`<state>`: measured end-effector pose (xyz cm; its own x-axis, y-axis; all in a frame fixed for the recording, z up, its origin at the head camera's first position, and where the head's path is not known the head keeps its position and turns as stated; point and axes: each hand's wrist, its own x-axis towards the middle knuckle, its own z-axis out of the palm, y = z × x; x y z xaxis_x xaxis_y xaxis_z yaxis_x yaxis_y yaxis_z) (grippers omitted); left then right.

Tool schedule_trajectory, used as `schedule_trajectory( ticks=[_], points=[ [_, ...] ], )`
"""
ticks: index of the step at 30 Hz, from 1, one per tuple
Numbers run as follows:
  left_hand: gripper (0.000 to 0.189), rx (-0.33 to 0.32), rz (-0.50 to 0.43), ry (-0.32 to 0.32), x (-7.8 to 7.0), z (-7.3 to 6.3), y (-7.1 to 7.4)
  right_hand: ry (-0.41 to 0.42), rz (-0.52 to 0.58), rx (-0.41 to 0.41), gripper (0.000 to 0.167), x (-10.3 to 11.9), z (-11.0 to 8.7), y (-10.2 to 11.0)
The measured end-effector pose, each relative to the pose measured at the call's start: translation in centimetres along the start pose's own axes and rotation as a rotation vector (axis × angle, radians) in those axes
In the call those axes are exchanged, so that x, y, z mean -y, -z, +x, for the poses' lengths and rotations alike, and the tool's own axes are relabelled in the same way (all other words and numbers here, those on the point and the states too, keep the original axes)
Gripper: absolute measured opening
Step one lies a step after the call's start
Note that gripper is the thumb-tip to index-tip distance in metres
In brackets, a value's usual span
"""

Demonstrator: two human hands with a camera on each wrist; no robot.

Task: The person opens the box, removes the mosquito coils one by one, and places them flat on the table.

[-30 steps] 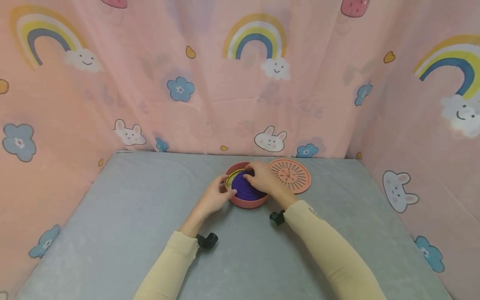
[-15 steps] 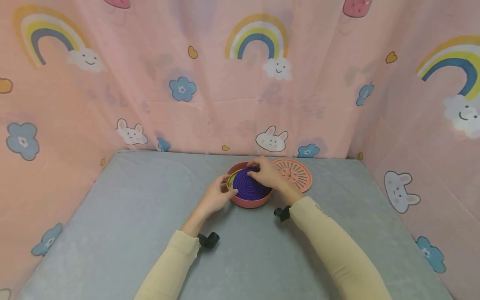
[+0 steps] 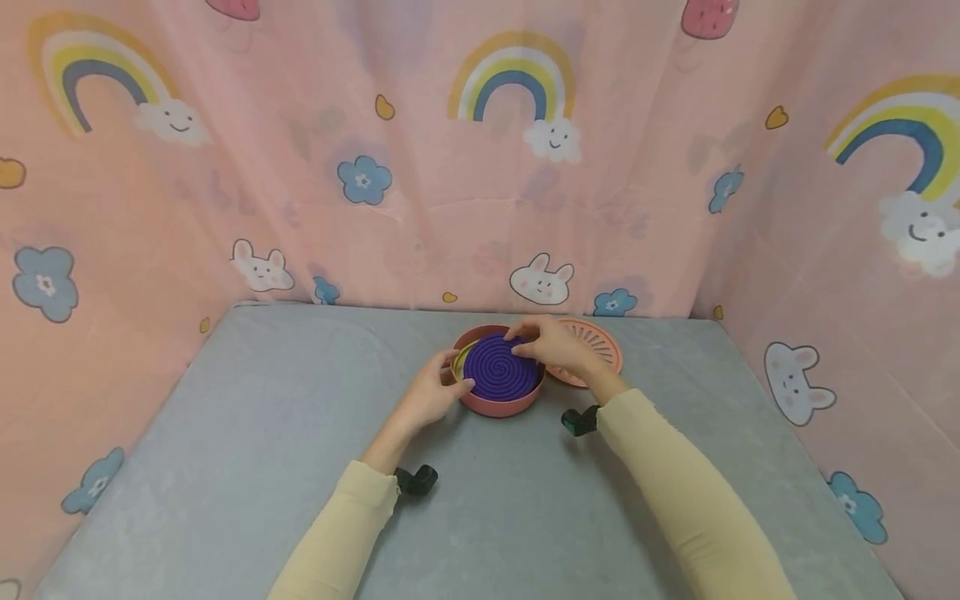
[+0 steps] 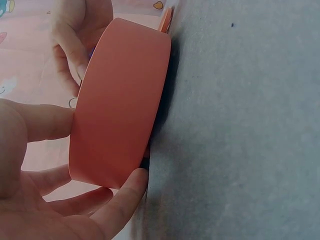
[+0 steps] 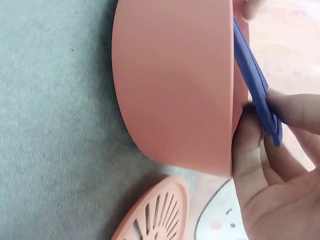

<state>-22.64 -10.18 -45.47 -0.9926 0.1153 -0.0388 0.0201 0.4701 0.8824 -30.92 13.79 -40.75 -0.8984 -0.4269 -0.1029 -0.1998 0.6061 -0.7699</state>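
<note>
A round pink-orange box (image 3: 498,409) stands toward the back of the table. A purple spiral mosquito coil (image 3: 498,368) lies at its mouth, tilted, with its right edge raised above the rim in the right wrist view. My right hand (image 3: 551,346) pinches that edge between thumb and fingers. My left hand (image 3: 431,390) grips the left side of the box, thumb at the rim and fingers round the wall, as the left wrist view shows. A yellow rim (image 3: 459,364) shows inside the box at the left; the coil hides most of the interior.
The slotted pink lid (image 3: 606,350) lies flat on the grey cloth-covered table (image 3: 480,517), right behind the box and partly behind my right hand. A pink patterned curtain (image 3: 450,225) encloses the back and sides. Each wrist carries a small black camera (image 3: 417,481).
My right hand has shifted to the right along with the coil's gripped edge, uncovering more of the spiral. The left hand and the box have stayed in place.
</note>
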Motion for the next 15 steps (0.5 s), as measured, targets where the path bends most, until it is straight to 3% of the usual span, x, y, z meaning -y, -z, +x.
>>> schedule_trajectory(
  ticks=[7,15],
  points=[
    [0.062,0.0,-0.012,-0.007,0.2,0.0,-0.1,-0.013,0.097,0.024,0.026,-0.2,-0.7,0.9],
    [0.062,0.001,-0.02,-0.017,0.1,0.1,0.0,0.003,0.191,-0.055,0.03,-0.5,-1.8,2.1]
  ],
)
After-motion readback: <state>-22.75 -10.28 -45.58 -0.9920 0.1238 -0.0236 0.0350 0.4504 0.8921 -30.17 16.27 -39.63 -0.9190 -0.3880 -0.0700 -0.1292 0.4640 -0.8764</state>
